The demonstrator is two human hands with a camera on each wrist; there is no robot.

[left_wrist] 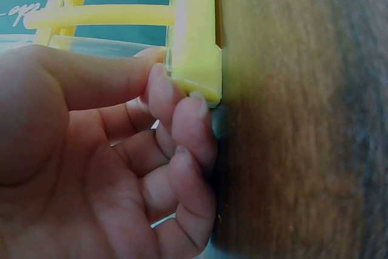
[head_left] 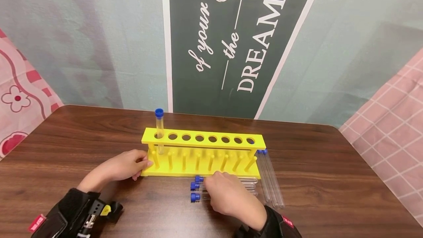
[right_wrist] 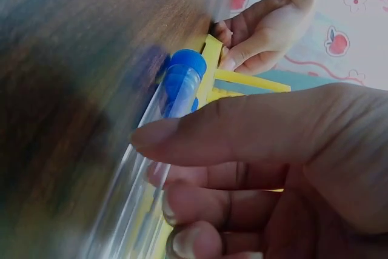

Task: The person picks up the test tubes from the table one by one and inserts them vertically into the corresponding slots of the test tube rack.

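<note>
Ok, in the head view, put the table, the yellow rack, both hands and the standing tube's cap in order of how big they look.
1. Table
2. Yellow rack
3. Left hand and right hand, too alike to rank
4. Cap of the standing tube

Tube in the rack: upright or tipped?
Upright. The tube stands in the leftmost hole of the yellow rack, its blue cap uppermost, its body near vertical.

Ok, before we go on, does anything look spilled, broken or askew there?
No spill or breakage shows. The yellow rack stands upright, and one test tube stands in its left end. The only oddity is the wall banner behind, which reads sideways.
</note>
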